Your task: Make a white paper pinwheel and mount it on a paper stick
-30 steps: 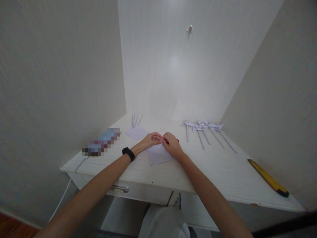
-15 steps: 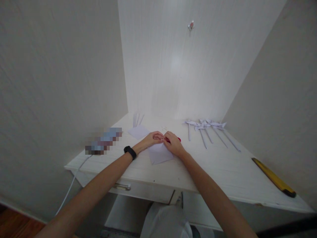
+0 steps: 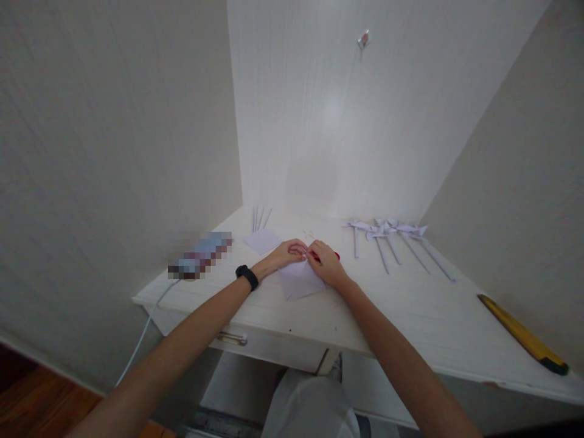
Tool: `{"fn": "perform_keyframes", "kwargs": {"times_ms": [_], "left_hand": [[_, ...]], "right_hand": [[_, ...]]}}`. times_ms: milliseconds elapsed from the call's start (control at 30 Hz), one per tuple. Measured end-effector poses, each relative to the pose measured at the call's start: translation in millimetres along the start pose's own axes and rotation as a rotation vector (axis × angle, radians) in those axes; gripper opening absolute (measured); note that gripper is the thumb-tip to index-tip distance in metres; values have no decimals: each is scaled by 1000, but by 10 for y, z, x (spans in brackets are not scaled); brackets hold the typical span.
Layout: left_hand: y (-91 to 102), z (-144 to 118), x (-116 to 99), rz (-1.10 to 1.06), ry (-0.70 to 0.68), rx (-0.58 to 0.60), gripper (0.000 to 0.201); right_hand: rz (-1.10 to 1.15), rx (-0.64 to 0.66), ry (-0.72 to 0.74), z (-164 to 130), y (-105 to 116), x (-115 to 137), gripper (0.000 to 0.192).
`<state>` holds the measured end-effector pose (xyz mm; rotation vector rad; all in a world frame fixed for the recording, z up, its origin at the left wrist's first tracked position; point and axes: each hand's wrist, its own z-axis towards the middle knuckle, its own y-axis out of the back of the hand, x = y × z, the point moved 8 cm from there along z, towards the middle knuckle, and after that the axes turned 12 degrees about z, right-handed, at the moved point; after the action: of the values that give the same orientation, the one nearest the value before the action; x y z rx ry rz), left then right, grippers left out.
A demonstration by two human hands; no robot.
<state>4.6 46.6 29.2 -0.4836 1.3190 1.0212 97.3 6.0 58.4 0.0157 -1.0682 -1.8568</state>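
Both of my hands meet over a square sheet of white paper (image 3: pixel 301 285) lying near the front of the desk. My left hand (image 3: pixel 292 252), with a black band (image 3: pixel 247 277) on its wrist, has its fingers curled and pinched at the paper's far corner. My right hand (image 3: pixel 323 261) pinches at the same spot, fingertips touching the left ones. What small part lies between the fingertips is too small to make out. A red object (image 3: pixel 337 256) shows partly from behind the right hand. Just beyond the hands lie several tiny pale pieces (image 3: pixel 309 234).
Several paper pinwheels on sticks (image 3: pixel 387 230) lie at the back right of the white desk (image 3: pixel 401 316). Thin paper sticks (image 3: pixel 259 219) and another paper sheet (image 3: pixel 261 241) are at the back left. A blurred device with a cable (image 3: pixel 201 255) sits left; a yellow tool (image 3: pixel 522 333) lies right.
The whole view has shifted slightly, so the desk and everything on it appear a little farther right. My hands keep the same pinch at the paper's corner.
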Motion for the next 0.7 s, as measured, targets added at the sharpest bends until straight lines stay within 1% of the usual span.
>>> {"fn": "perform_keyframes", "kwargs": {"times_ms": [167,433,700], "left_hand": [[10,16,42,5,7,-3,35],[17,7,27,10,10,-1,37],[25,23,67,22,-16,14,35]], "right_hand": [[17,-2,2,-2,4,8,8],[28,2,4,16,-1,-13,4],[12,-10,29,22,15,23,5]]}}
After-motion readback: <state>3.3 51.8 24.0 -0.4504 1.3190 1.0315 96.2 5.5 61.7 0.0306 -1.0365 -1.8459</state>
